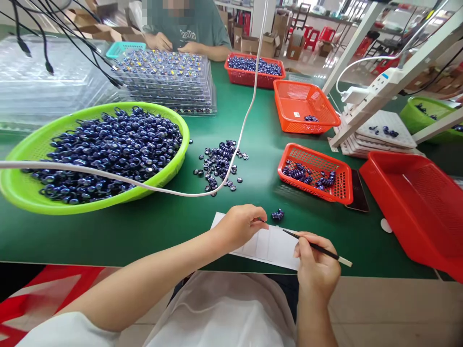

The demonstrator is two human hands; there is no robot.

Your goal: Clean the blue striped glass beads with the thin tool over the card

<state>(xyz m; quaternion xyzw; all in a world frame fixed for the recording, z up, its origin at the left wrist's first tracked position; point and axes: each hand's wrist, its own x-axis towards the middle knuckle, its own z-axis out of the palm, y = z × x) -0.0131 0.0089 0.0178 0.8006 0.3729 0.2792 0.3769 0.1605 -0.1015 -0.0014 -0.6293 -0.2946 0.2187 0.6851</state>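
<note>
While gripping stick [318,249], right hand [316,270] closed

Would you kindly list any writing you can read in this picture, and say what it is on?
Shirt of the person across the table: white lettering, too blurred to read for certain.
Small white tag in the orange basket: too small to read.
White sheet under the hands: no writing visible.

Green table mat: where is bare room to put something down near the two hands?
Bare green table mat lies between the lime-green round basket and the left hand, and again between the right hand and the large red plastic tray. The middle is crowded with loose dark-blue beads.
</note>
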